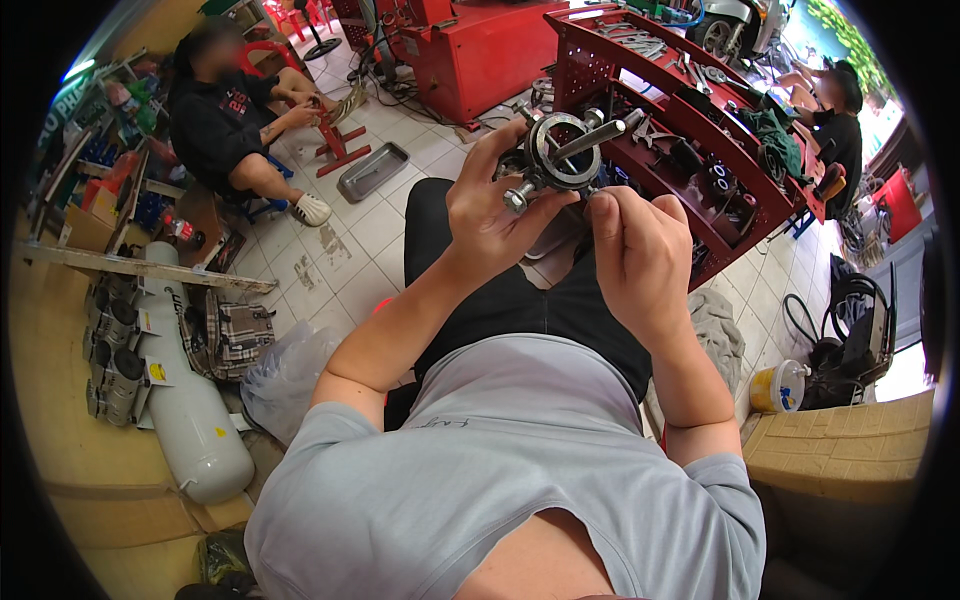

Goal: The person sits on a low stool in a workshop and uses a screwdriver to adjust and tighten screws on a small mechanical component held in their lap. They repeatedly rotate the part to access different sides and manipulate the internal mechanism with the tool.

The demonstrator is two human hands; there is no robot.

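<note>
In front of my chest, my left hand [492, 205] is wrapped round a shiny ring-shaped metal part [530, 150]. Bolts stick out from its sides, and a thick metal rod slants up to the right from its middle. The exact kind of part is not clear. Just right of it, my right hand [643, 245] is closed in a pinch, thumb against the curled fingers, close to the ring's lower edge. Whatever the pinch holds, if anything, is hidden.
Ahead right stands a red tool cart [680, 150] with wrenches on top. A grey metal tray [373, 172] lies on the tiled floor. A seated person [225, 130] works at the left, another [838, 130] far right. A white cylinder tank [195, 420] lies left; a bucket [777, 388] stands right.
</note>
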